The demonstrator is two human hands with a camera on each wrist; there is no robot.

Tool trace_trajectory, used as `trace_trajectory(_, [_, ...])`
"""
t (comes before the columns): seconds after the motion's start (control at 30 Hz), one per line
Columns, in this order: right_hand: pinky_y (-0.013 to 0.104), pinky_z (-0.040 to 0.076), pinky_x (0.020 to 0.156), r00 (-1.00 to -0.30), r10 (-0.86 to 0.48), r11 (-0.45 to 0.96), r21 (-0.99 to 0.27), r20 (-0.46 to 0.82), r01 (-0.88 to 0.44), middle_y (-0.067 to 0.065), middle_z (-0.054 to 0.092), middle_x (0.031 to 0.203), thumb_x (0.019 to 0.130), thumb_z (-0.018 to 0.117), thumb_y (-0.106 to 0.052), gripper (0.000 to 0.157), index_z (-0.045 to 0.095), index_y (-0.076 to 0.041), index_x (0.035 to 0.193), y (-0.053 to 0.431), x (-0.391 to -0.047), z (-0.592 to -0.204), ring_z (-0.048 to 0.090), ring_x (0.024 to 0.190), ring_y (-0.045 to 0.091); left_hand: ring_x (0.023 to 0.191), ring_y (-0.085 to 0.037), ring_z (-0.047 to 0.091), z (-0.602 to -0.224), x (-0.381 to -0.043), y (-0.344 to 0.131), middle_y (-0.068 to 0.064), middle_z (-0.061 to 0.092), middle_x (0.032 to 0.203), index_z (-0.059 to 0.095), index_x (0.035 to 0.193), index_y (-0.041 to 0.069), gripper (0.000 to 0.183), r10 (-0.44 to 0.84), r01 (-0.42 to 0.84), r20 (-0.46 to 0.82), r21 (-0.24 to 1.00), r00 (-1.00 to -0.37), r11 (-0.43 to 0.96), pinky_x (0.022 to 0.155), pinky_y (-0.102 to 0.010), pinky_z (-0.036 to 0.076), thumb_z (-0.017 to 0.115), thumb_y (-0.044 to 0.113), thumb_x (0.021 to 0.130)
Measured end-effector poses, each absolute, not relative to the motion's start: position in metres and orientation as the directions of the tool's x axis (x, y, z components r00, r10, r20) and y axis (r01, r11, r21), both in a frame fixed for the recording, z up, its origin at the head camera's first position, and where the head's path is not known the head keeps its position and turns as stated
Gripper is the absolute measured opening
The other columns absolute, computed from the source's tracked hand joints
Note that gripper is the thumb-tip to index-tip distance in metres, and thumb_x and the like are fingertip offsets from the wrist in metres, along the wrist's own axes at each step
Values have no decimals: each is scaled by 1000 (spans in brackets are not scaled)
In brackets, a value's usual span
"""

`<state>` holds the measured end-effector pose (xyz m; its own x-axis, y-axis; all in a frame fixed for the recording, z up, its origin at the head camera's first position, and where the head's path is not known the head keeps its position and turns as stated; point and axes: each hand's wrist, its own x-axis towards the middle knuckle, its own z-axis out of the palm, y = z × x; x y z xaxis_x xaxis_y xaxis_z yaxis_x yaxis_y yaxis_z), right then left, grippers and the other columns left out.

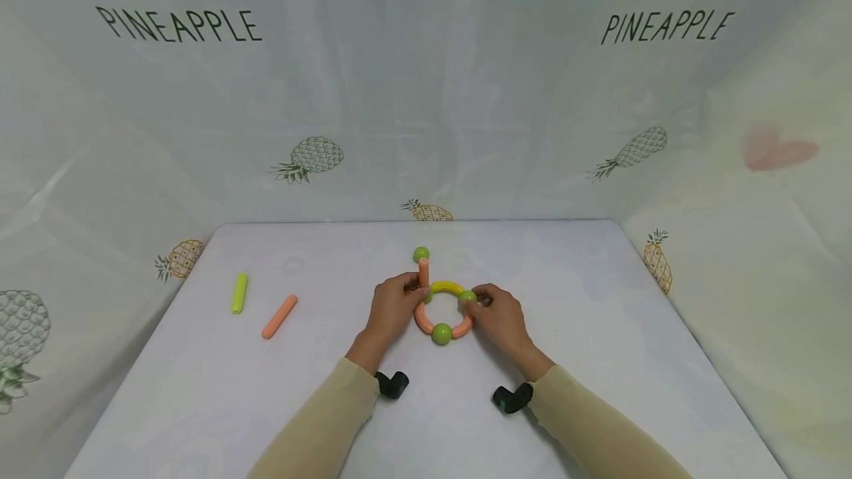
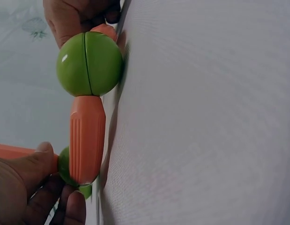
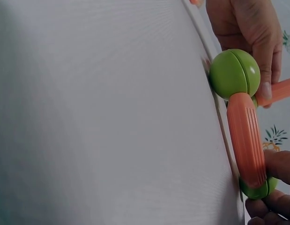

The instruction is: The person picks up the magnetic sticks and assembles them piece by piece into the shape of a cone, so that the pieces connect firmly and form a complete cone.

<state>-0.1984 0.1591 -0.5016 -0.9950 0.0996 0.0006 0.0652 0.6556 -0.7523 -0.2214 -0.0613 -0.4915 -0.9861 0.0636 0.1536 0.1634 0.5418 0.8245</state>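
Note:
A ring of curved sticks and green balls lies mid-table: orange curved sticks in front, a yellow curved stick at the back. Its front green ball shows large in both wrist views. My left hand pinches an orange straight stick at its lower end, where it rises from the ring's left green ball. Across the ring, my right hand grips the right green ball between thumb and fingers, beside the end of an orange curved stick.
Another green ball sits behind the upright stick. Off to the left lie a loose orange stick and a shorter yellow-green stick. Pineapple-printed cloth hangs beyond the white table.

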Motion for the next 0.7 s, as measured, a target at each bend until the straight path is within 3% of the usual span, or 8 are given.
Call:
trace_trajectory(0.17, [32,47,74,-996,88,658,-749,-30,81,7,71,101,93,78,-33,33,73,-9,115,159,-198,-500,60,88,21,101,-21,74,-491,-222,-61,-5,80,110,77,125,9,31,64,157,146,821,-987,549,89,-42,60,78,21,97])
trace_trajectory(0.4, [43,53,88,-998,39,668,-741,-53,65,8,74,117,95,71,-31,40,74,-8,128,158,-195,-496,65,100,22,104,-23,75,-490,-221,-61,-8,80,112,76,126,7,31,74,166,150,825,-986,540,90,-43,60,78,18,97])
trace_trajectory(0.7, [31,44,72,-1000,12,693,-720,-16,20,3,67,93,89,80,-34,31,71,-9,106,161,-194,-502,56,83,18,117,-26,70,-493,-215,-62,-9,75,126,73,133,9,38,52,133,125,826,-991,548,98,-43,58,78,21,97])
